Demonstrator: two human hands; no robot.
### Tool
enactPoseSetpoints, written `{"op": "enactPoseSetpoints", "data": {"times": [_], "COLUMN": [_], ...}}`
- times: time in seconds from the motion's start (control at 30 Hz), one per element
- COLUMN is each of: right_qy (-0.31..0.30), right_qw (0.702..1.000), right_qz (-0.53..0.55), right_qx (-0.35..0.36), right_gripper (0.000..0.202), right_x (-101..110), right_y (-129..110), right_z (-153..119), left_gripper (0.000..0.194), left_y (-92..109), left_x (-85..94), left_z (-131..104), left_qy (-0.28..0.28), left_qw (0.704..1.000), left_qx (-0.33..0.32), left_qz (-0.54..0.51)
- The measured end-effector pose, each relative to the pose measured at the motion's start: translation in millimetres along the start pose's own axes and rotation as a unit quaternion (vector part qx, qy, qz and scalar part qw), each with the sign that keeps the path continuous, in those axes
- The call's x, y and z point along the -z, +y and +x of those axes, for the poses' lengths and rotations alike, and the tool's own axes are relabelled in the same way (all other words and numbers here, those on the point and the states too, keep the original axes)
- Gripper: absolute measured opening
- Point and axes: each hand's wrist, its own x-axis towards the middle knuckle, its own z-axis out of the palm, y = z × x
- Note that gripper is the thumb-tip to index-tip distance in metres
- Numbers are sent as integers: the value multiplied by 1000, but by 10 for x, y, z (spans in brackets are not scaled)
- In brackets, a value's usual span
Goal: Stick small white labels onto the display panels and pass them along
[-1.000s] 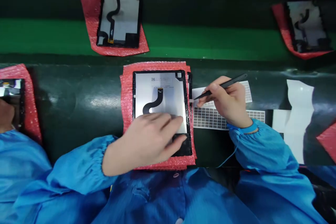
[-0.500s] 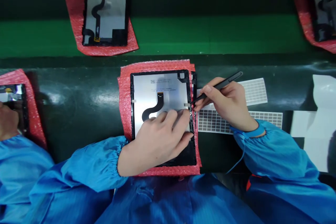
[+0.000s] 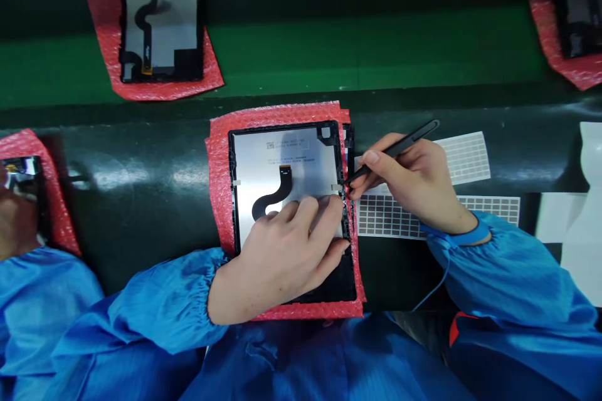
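A tablet screen panel (image 3: 310, 169) with a black frame and a curved black ribbon cable lies on pink bubble wrap (image 3: 219, 188). My left hand (image 3: 286, 250) rests across its lower half, fingers bent; the index finger and thumb are at the right edge, and whatever lies between them is too small to tell. In my right hand (image 3: 409, 182) is a black tweezers-like tool (image 3: 404, 144), gripped like a pen, its tip at the panel's right edge beside a small light tab (image 3: 337, 188). Part of another black frame (image 3: 348, 138) shows behind the panel's right side.
Sheets of small labels (image 3: 390, 216) lie under and beside my right hand. White paper (image 3: 583, 219) is at the far right. Wrapped panels (image 3: 162, 19) lie on the green strip beyond. At far left, a co-worker's hand (image 3: 19, 219) touches another panel.
The camera view has shifted slightly, moving the far left panel leftward in the picture. Both hands keep nearly the same pose, with the tool tip still at the panel's right edge.
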Motion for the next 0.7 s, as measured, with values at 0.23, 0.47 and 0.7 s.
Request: {"op": "enactPoseSetpoints", "data": {"times": [0.23,0.47,0.7], "right_qy": [-3,-6,2], "right_qw": [1000,1000,1000], "right_qz": [-4,-7,-13], "right_qx": [3,2,7], "right_gripper": [29,31,32], "right_x": [8,9,-7], "right_y": [11,0,10], "right_z": [3,4,13], "left_gripper": [49,53,53], "left_y": [-3,8,2], "left_x": [11,26,15], "left_z": [10,32,38], "left_qy": [-16,-15,-12], "left_qw": [1000,1000,1000], "left_qx": [5,4,7], "left_qz": [-7,-3,-6]}}
